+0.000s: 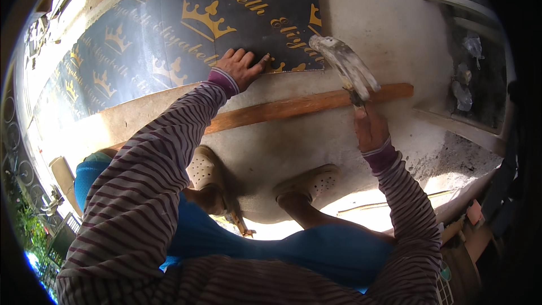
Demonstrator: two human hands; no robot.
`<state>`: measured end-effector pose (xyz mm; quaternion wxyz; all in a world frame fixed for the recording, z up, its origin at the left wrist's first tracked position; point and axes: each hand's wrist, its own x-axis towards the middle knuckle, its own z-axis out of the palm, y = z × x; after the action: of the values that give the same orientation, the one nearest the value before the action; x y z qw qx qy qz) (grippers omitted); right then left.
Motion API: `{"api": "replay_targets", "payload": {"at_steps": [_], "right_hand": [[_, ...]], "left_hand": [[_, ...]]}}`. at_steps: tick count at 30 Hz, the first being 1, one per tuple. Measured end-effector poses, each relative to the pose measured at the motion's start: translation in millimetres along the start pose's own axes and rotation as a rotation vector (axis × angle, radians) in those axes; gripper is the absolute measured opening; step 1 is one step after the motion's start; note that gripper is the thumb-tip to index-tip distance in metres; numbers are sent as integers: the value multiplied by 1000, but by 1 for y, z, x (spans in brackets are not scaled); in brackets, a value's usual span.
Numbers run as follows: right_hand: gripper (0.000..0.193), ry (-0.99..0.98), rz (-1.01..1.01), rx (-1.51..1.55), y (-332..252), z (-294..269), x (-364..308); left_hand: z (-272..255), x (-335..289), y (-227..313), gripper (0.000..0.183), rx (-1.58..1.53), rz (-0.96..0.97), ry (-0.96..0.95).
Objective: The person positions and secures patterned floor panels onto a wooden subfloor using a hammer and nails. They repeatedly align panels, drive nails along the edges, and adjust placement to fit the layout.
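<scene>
My left hand lies on the near edge of a dark board printed with gold crowns and script. Its thumb stretches to the right, apart from the other fingers, which bend down against the board. I cannot see anything held in it. To the right, my right hand grips the handle of a hammer with a pale, worn metal head. Its head is raised in front of the board's right corner, and two prongs show at one end. The fingers wrap the handle, hiding most of it.
A long brown wooden strip lies on the concrete floor between the board and my feet in beige clogs. On the right, a framed dark panel carries clear plastic scraps. Wood pieces lie at the lower right.
</scene>
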<state>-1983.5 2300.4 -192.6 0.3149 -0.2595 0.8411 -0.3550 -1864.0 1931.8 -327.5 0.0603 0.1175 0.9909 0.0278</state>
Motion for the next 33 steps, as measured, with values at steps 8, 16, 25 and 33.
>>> {"api": "replay_targets", "payload": {"at_steps": [8,16,25,33], "right_hand": [[42,17,-507,-215,2,-2,3],[40,71,-71,-41,27,-9,3],[36,-69,15,-366,12,-1,33],[41,27,-351,-111,30,-6,2]], "left_hand": [[-9,1,-2,47,-19,2,-46],[-7,1,1,46,-25,-18,-42],[1,1,-2,56,22,16,79],[5,0,-3,55,-14,20,107]]}}
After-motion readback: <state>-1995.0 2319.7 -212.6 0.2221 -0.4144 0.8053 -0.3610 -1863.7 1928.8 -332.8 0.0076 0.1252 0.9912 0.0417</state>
